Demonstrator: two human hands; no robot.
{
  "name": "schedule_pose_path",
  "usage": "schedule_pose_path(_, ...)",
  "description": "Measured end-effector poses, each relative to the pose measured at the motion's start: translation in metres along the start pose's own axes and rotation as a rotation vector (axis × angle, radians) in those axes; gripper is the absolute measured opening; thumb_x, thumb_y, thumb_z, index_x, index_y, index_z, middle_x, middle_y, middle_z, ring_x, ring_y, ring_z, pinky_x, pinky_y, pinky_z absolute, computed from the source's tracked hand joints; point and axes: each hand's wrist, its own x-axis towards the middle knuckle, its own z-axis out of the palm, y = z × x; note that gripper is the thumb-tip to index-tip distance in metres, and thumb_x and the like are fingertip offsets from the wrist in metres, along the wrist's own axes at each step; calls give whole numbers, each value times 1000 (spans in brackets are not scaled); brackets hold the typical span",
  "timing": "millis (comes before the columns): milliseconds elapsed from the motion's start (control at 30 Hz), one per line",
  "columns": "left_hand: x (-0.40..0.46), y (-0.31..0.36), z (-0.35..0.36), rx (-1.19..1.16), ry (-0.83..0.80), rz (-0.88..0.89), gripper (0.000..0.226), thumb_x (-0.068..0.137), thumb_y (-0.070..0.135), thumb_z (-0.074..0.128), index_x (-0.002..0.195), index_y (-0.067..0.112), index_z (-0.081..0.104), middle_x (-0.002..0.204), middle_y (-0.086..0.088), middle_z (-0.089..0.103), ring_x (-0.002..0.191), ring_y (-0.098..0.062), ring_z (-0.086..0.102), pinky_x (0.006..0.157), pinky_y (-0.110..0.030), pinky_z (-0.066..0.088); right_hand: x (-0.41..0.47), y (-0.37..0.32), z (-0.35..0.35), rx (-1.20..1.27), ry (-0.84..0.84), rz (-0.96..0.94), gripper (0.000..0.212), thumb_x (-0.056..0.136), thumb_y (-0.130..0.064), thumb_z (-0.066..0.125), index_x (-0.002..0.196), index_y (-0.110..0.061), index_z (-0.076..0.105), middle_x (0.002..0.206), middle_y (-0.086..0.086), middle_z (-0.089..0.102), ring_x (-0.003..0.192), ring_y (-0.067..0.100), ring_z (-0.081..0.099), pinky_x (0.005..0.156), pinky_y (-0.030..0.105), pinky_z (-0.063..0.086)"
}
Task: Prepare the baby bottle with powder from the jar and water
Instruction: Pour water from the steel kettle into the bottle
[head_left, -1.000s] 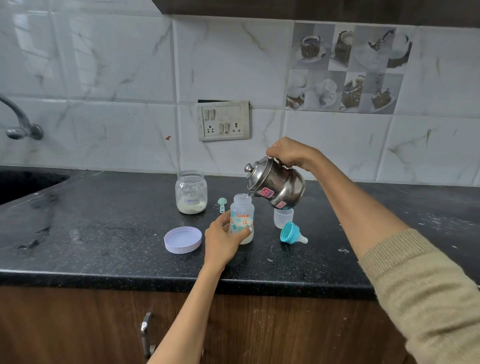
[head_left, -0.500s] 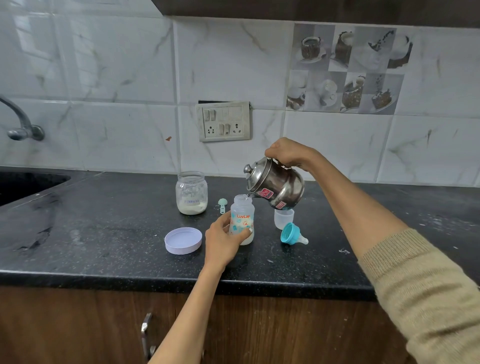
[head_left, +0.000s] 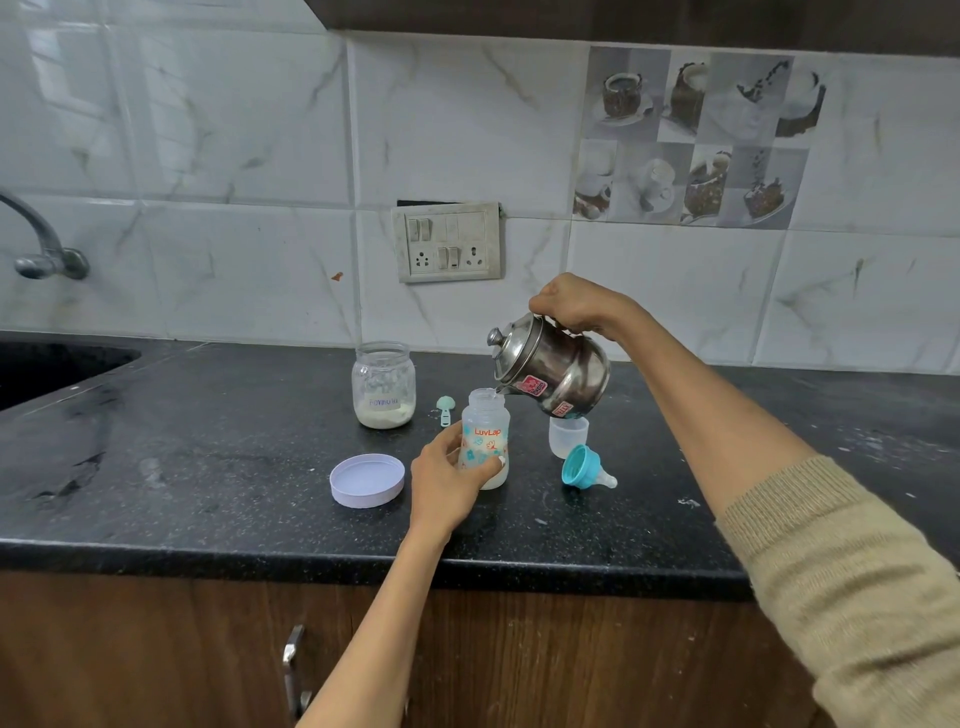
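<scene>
- Clear glass jar (head_left: 384, 385) of white powder: open, upright on the black stone counter (head_left: 208, 467), left of the bottle; likely rigid, breakable, heavy enough to stay put.
- Left hand (head_left: 445, 475): curled round the lower body of the small translucent printed baby bottle (head_left: 485, 441), thumb in front, steadying it upright on the counter.
- Bottle itself: probably light plastic, easily tipped, narrow mouth; best held low around the waist, as now.
- Shiny steel lidded kettle (head_left: 550, 371): tilted, spout at the bottle's mouth; likely heavy and smooth-sided.
- Right hand (head_left: 574, 306): clenched on the kettle's top handle, wrist bent down, forearm raised above the counter.
</scene>
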Motion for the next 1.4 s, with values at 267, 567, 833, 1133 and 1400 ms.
schedule_pose_path(267,-1,0,0,-8,-1,0,66,71,15,79,132,16,52,128,-5,61,113,-15,59,98,-35,48,1,0,0,-14,-1,-1,40,90,-6,43,56,-18,24,57,0,18,50,14,15,49,28,12)
schedule_pose_path(567,-1,1,0,-2,-2,-9,69,72,16,79,134,15,49,130,-6,59,115,-16,57,99,-36,47,1,-1,0,-23,-8,-10,41,89,-7,43,55,-18,23,56,0,18,49,14,14,49,27,12)
schedule_pose_path(833,-1,1,0,3,3,-12,70,70,17,80,134,16,50,130,-5,59,114,-15,59,99,-37,47,1,-2,0,-39,-7,-11,41,89,-7,44,55,-18,23,55,0,18,49,14,14,48,27,12)
schedule_pose_path(1133,-2,2,0,-16,-1,-4,68,72,14,79,133,14,50,129,-6,60,113,-16,59,99,-37,48,0,-3,0,-62,-8,-15,40,89,-8,44,56,-18,24,56,1,20,50,14,16,50,28,14)
schedule_pose_path(1400,-2,2,0,-13,0,0,67,72,15,79,133,15,51,128,-6,60,113,-16,59,98,-37,48,-1,-5,0,-78,-9,-20,39,89,-7,44,57,-17,24,57,1,20,50,16,16,49,28,14)
